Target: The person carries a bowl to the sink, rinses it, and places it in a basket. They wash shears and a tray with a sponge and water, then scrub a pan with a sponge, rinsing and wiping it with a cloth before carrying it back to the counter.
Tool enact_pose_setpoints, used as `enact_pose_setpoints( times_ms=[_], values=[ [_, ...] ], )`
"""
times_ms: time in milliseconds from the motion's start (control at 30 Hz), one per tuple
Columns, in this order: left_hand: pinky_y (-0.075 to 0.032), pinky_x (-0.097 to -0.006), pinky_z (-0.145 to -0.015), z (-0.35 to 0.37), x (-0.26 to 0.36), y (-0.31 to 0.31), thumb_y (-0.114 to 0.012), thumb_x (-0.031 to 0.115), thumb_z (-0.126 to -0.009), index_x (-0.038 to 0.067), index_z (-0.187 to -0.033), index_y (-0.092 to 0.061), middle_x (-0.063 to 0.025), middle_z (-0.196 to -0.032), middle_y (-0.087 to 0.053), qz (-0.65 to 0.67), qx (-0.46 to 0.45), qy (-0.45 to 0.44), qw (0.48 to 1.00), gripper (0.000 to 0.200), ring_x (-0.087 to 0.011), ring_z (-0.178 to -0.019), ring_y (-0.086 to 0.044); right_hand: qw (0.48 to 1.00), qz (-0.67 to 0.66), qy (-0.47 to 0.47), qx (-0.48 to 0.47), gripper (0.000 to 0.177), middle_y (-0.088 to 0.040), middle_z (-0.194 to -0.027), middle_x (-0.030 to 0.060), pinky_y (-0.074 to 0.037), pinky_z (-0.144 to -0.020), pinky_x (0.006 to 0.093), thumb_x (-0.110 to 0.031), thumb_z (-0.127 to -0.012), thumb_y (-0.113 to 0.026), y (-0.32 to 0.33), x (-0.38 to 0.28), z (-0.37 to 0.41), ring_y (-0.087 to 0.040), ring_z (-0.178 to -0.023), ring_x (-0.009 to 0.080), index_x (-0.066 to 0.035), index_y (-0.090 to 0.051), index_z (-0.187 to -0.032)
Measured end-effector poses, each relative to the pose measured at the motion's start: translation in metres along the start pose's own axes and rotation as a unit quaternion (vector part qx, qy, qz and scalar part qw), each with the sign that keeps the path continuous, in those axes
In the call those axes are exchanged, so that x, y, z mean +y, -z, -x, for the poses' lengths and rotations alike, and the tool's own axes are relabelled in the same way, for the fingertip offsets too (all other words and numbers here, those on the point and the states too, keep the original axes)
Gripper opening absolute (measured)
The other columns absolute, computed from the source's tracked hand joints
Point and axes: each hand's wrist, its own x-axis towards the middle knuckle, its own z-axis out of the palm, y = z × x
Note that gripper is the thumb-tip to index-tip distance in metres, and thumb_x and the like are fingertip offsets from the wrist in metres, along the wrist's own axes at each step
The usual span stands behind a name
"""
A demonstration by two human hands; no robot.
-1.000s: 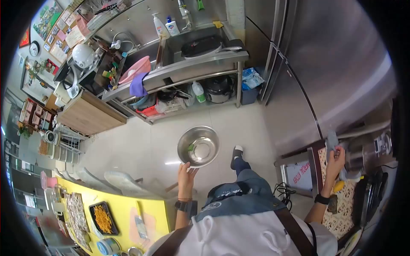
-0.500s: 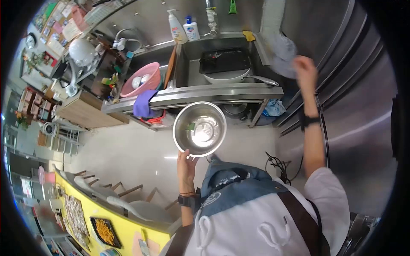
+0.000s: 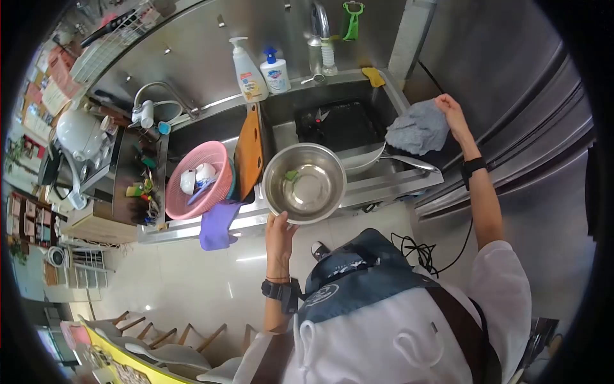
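Note:
My left hand [image 3: 279,238] grips the near rim of a round steel bowl [image 3: 326,192], which is tilted toward me in front of the sink's edge. A small green piece [image 3: 291,175] lies inside the bowl. Off to the right, my right hand [image 3: 453,115] pinches the corner of a grey cloth [image 3: 419,128] hanging beside the sink. Behind the bowl, the right basin holds a black tray [image 3: 345,127] with red-handled scissors on it, over a white pan [image 3: 363,160] whose handle points right.
The left basin holds a pink basket [image 3: 216,168] with white bowls. An orange board [image 3: 248,153] stands between the basins. Two pump bottles [image 3: 248,72] are behind the sink, near the faucet [image 3: 320,38]. A purple cloth [image 3: 218,226] hangs over the front edge. Cables [image 3: 419,249] lie on the floor.
The view has moved closer to the sink. The bowl now overlaps the sink's front edge. The grey cloth, blurred before, now hangs lower and clearly visible from my right hand.

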Motion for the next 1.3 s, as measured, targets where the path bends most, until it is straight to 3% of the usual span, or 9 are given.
enact_pose_setpoints(
  times_ms=[167, 300, 367, 500, 600, 767, 833, 1133, 1300],
  values=[
    [-0.043, -0.0324, -0.073, -0.033, 0.017, -0.021, -0.052, 0.011, -0.084, 0.013, -0.096, -0.053, 0.0019, -0.093, -0.056, 0.012, 0.004, -0.008, 1.0, 0.012, -0.0113, -0.087, -0.053, 1.0, -0.02, -0.019, -0.013, 0.007, -0.048, -0.076, -0.007, -0.034, -0.07, 0.0183, -0.013, -0.087, -0.053, 0.022, 0.059, -0.042, -0.043, -0.074, 0.0045, -0.008, -0.055, -0.084],
    [-0.046, -0.034, -0.072, -0.053, 0.014, -0.05, -0.055, 0.012, -0.083, 0.012, -0.082, -0.051, 0.0044, -0.076, -0.047, 0.017, 0.021, -0.025, 0.999, 0.004, -0.0067, -0.072, -0.046, 0.941, 0.316, -0.003, -0.12, 0.011, -0.061, -0.079, 0.0055, -0.046, -0.071, 0.0295, -0.008, -0.078, -0.059, 0.031, 0.203, -0.029, -0.057, -0.076, 0.0149, -0.005, -0.059, -0.088],
    [-0.047, -0.0344, -0.074, -0.074, 0.006, -0.056, -0.055, 0.012, -0.084, 0.012, -0.08, -0.05, 0.0044, -0.074, -0.045, 0.006, 0.012, -0.014, 1.0, 0.006, -0.0065, -0.072, -0.047, 0.914, 0.397, 0.01, -0.085, 0.031, -0.06, -0.1, 0.017, -0.044, -0.083, 0.0388, -0.017, -0.076, -0.063, 0.011, 0.2, -0.013, -0.056, -0.097, 0.0336, -0.005, -0.057, -0.104],
    [-0.049, -0.0373, -0.078, -0.109, -0.009, -0.077, -0.055, 0.012, -0.085, 0.012, -0.075, -0.048, 0.0033, -0.075, -0.047, 0.008, -0.024, -0.01, 1.0, 0.012, -0.0076, -0.072, -0.048, 0.847, 0.529, -0.026, 0.042, 0.04, -0.055, -0.11, 0.0174, -0.04, -0.087, 0.0428, -0.026, -0.081, -0.06, -0.014, 0.126, 0.004, -0.048, -0.107, 0.035, -0.007, -0.051, -0.116],
    [-0.05, -0.0374, -0.077, -0.129, -0.012, -0.104, -0.055, 0.012, -0.085, 0.012, -0.074, -0.047, 0.0009, -0.077, -0.05, 0.007, -0.029, 0.002, 1.0, 0.013, -0.0098, -0.072, -0.051, 0.875, 0.45, 0.173, 0.051, 0.034, -0.06, -0.102, 0.0167, -0.045, -0.081, 0.0368, -0.022, -0.084, -0.058, -0.023, 0.06, -0.013, -0.057, -0.095, 0.0309, -0.003, -0.053, -0.112],
    [-0.051, -0.0375, -0.073, -0.164, -0.023, -0.133, -0.055, 0.014, -0.084, 0.01, -0.074, -0.047, -0.0019, -0.074, -0.048, 0.018, -0.017, 0.022, 0.999, 0.013, -0.0144, -0.063, -0.05, 0.946, 0.242, 0.191, -0.102, 0.027, -0.062, -0.098, 0.0161, -0.047, -0.072, 0.029, -0.019, -0.085, -0.057, -0.118, -0.041, -0.076, -0.061, -0.085, 0.024, -0.002, -0.057, -0.106],
    [-0.048, -0.0426, -0.076, -0.185, -0.035, -0.125, -0.052, 0.016, -0.085, 0.01, -0.083, -0.05, -0.005, -0.092, -0.052, 0.002, -0.022, 0.05, 0.999, 0.007, -0.0214, -0.088, -0.053, 0.944, 0.187, 0.252, -0.103, 0.025, -0.061, -0.099, 0.0169, -0.046, -0.075, 0.0322, -0.014, -0.083, -0.057, -0.182, -0.016, -0.121, -0.06, -0.09, 0.0273, -0.001, -0.058, -0.104],
    [-0.045, -0.05, -0.073, -0.177, -0.015, -0.133, -0.052, 0.018, -0.08, 0.011, -0.084, -0.049, -0.0067, -0.088, -0.047, 0.045, 0.022, 0.067, 0.997, 0.009, -0.0221, -0.08, -0.05, 0.793, 0.242, 0.547, -0.116, 0.042, -0.051, -0.115, 0.019, -0.037, -0.093, 0.0427, -0.001, -0.075, -0.051, -0.296, 0.081, -0.221, -0.048, -0.106, 0.0367, -0.003, -0.051, -0.117],
    [-0.044, -0.0549, -0.078, -0.199, -0.015, -0.123, -0.056, 0.018, -0.08, 0.01, -0.09, -0.05, -0.009, -0.097, -0.045, 0.079, 0.045, 0.118, 0.989, 0.014, -0.0282, -0.093, -0.049, 0.716, 0.396, 0.536, -0.208, 0.051, -0.054, -0.114, 0.0118, -0.027, -0.101, 0.0439, 0.0, -0.068, -0.052, -0.321, 0.108, -0.23, -0.045, -0.111, 0.0281, -0.006, -0.051, -0.118]
  ],
)
